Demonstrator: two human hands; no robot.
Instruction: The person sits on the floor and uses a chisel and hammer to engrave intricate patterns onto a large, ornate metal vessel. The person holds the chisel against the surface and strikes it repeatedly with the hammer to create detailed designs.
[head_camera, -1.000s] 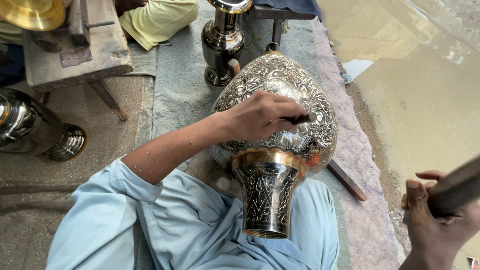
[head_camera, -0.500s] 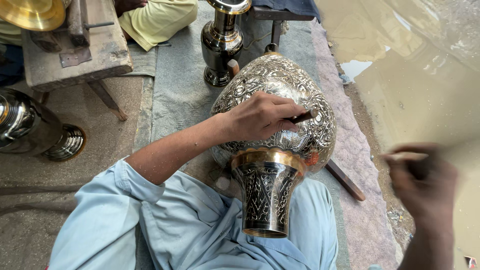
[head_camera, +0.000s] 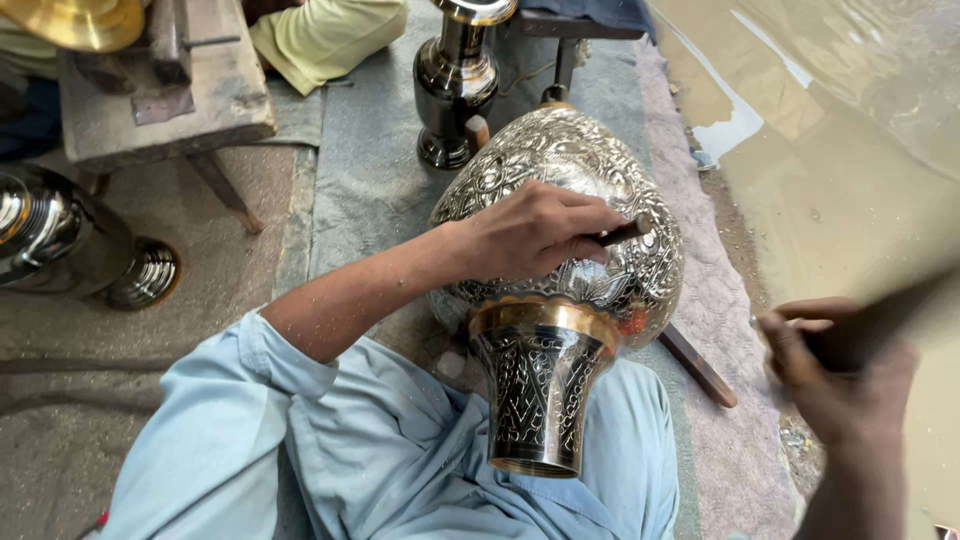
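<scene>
Since half a sec ago the right hand has dropped a bit and sits lower right of the frame, blurred w/ motion, fingers wrapped tight round a dark handle that streaks up toward the right edge; what's on the far end of that handle can't be made out. Left hand hasn't shifted: it lies on the belly of the big engraved metal vase, fingers curled shut on a thin dark punch tool whose tip pokes out to the right, against the vase wall. Vase lies on its side across the person's lap, silver embossed body pointing away, gold band and dark patterned foot pointing toward the camera, resting on the light blue clothing. A dark wooden stick runs out from under the vase to the right, over the pinkish mat. Just beyond the vase stands a smaller dark shiny vase, upright on the grey mat. Upper left: a worn wooden bench w/ a brass dish at its corner. Far left, another polished metal vessel lies on its side on the ground. Behind the bench, a second person's yellow-green clothing shows. Muddy wet floor fills the right side.
</scene>
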